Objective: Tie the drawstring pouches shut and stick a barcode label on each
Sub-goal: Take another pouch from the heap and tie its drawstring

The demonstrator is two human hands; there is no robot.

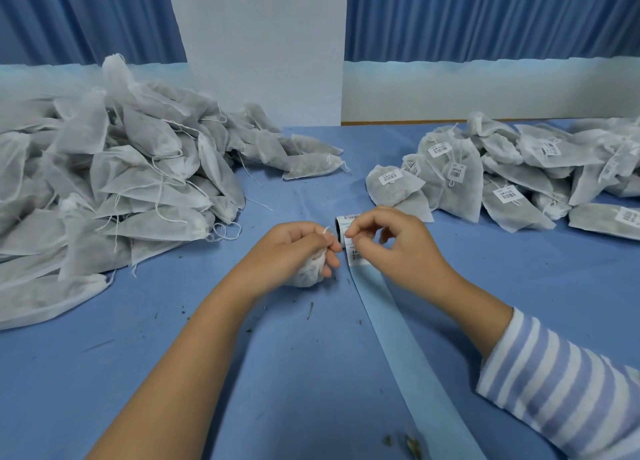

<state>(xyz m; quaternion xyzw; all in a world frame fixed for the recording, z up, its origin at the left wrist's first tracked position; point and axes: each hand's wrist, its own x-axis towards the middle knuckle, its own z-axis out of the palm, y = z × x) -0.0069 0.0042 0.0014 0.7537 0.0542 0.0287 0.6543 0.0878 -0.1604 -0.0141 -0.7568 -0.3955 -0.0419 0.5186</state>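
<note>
My left hand (pixel 298 246) grips a small white drawstring pouch (pixel 310 272) by its gathered neck, with a bit of white string sticking up above the fingers. My right hand (pixel 388 243) is just to its right, thumb and forefinger pinching at the string end near the label roll (pixel 344 225). A barcode label (pixel 356 256) lies on the pale blue backing strip (pixel 398 342) under my right hand. The strip runs from the roll toward the near edge of the table.
A big heap of unlabelled white pouches (pixel 104 182) fills the left of the blue table (pixel 173 373). A pile of labelled pouches (pixel 502 179) lies at the right. Dry herb crumbs are scattered near my arms. Blue curtains and a white wall stand behind.
</note>
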